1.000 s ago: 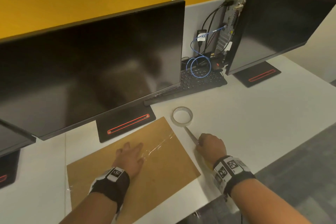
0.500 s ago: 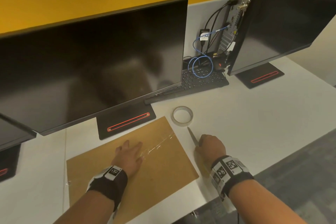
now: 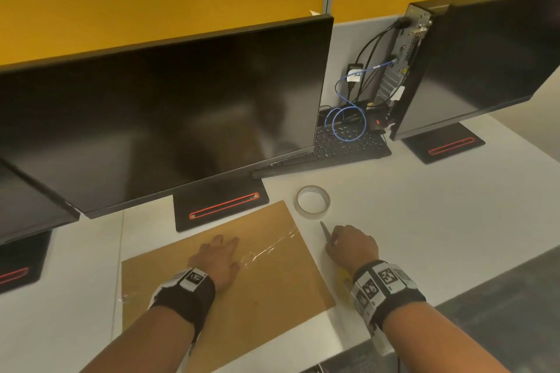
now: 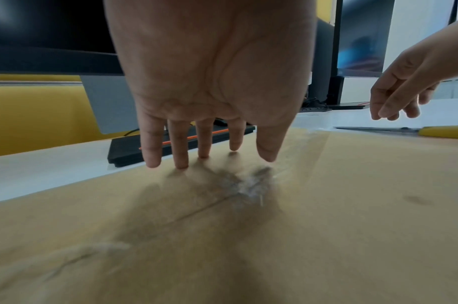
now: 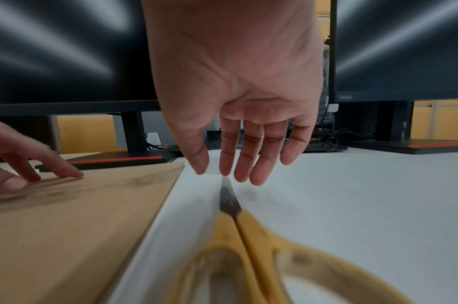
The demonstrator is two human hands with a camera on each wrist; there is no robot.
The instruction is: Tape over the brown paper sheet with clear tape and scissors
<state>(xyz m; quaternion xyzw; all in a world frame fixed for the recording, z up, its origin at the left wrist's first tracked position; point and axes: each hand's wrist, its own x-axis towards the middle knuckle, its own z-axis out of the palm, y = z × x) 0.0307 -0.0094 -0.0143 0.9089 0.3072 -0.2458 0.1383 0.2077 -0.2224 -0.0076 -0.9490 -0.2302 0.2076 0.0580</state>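
Brown paper sheet [image 3: 266,275]: lies flat on the white desk [image 3: 439,221], in front of the base of the large monitor [image 3: 157,118], with one corner reaching toward the roll of clear tape [image 3: 313,201].
Tape strip [image 3: 269,247]: a clear, wrinkled strip already runs across the sheet, from near its far right edge toward its near left edge; it shines where the light catches it.
Left hand [image 3: 218,260]: palm down over the middle of the sheet, fingers straight and spread, fingertips [image 4: 181,162] at the paper beside the strip; it has hold of nothing.
Right hand [image 3: 353,247]: hangs just above the desk to the right of the sheet, fingers loosely extended and pointing down, grasping nothing.
Scissors [image 5: 248,236]: yellow-handled, blades closed, lying on the desk just beside the sheet's right edge; the blade tip points away from the person toward the tape roll, and the right hand's fingertips [image 5: 243,174] hover over the tip. Whether they touch the blade, I cannot tell.
Roll of clear tape: flat on the desk, just past the sheet's far right corner, apart from both hands.
Behind: a black keyboard [image 3: 342,145] with a blue cable [image 3: 348,124] coiled on it, and a second monitor [image 3: 485,63] to the right.
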